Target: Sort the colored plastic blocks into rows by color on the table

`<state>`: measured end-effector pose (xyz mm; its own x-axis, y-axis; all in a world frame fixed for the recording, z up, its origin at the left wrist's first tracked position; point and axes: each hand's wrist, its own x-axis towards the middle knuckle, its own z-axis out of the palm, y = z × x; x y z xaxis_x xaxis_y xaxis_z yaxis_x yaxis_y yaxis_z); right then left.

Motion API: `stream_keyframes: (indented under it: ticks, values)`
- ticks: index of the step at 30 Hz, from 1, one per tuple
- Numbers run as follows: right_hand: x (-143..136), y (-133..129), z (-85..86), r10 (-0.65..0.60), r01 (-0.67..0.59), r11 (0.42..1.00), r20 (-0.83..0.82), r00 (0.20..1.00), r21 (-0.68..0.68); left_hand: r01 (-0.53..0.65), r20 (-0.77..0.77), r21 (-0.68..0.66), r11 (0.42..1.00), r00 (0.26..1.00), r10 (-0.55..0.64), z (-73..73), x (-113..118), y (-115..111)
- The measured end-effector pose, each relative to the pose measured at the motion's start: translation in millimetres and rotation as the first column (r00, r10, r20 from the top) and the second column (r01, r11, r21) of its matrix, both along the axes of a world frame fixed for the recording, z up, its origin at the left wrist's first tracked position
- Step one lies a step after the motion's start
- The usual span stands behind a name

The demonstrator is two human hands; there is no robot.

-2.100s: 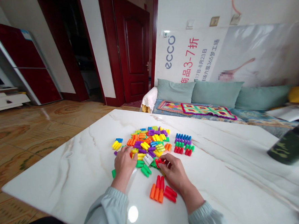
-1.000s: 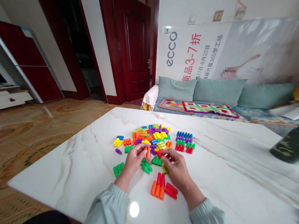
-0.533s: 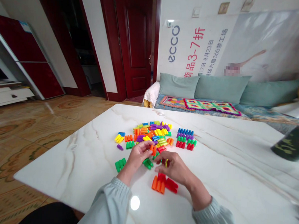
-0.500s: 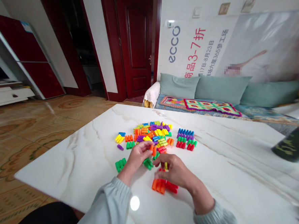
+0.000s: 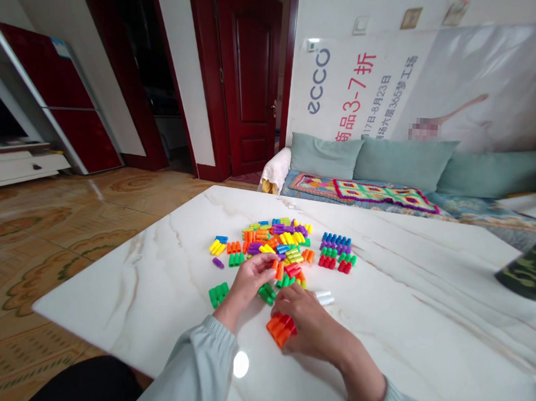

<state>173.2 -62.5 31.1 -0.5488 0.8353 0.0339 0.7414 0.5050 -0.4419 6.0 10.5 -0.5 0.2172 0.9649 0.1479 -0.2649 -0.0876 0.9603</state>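
Observation:
My left hand pinches a small orange peg-shaped building block between thumb and fingertips, just above the table. Nearer to me, my right hand curls over joined orange blocks, with red ones partly under its fingers; its fingertips are mostly hidden. Dark green blocks lie between the two hands. Left of my left wrist is another green group. White blocks show just behind my right hand. Beyond both hands spreads a mixed pile with yellow blocks and purple blocks.
On the marble-patterned table, blue blocks, purple, green and red blocks stand in neat rows right of the pile. A dark patterned cylinder is at the right edge. A sofa with cushions is behind.
My right hand has moved down and closed round the orange and red blocks, which have turned slightly. White blocks now show behind it. My left hand keeps its orange block. The view has shifted slightly.

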Motion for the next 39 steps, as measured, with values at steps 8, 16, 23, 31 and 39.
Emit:
stream_keyframes:
  ticks: [8,16,23,31,39]
  values:
    - [-2,21,-28.5,-0.272,0.341,0.939,-0.682,0.679,-0.035,0.063,0.233,-0.118,0.991,0.972,-0.034,1.5,-3,1]
    - [1,32,-29.3,-0.144,0.355,0.922,-0.710,0.689,0.157,0.051,-0.148,0.043,0.998,0.988,-0.044,3.0,3,-5]
    - [11,34,-32.4,-0.227,0.454,0.870,-0.661,0.715,0.193,-0.158,-0.057,0.064,0.985,0.985,0.161,-3.3,2,1]
    - [-4,32,-33.5,-0.252,0.475,0.872,-0.722,0.645,0.120,-0.027,-0.143,0.164,0.986,0.988,0.050,-3.2,8,-5]
    - [-7,30,-38.9,-0.347,0.471,0.874,-0.831,0.434,-0.119,-0.019,-0.248,0.207,0.978,0.966,0.071,1.0,10,-10]
